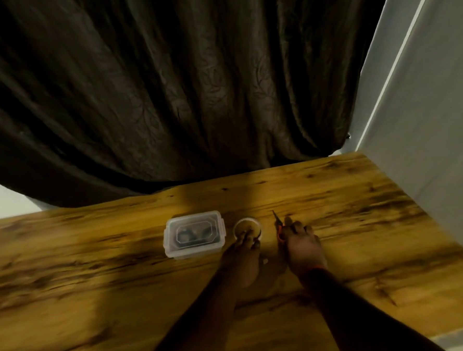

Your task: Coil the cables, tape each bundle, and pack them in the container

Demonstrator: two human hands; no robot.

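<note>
A clear plastic container point(194, 234) with its lid on stands on the wooden table point(95, 265); dark coiled cables show through the lid. Just right of it lies a white roll of tape point(246, 223). My left hand point(243, 253) reaches to the roll, its fingertips pinching the near rim. My right hand point(301, 241) lies to the right of the roll and grips a pair of orange-handled scissors point(278, 222), whose dark blades point away from me. A small white scrap point(265, 260) lies between my hands.
A dark curtain point(165, 84) hangs behind the table's far edge. A pale wall point(424, 109) runs along the table's right side. Bare wood extends left of the container and toward me.
</note>
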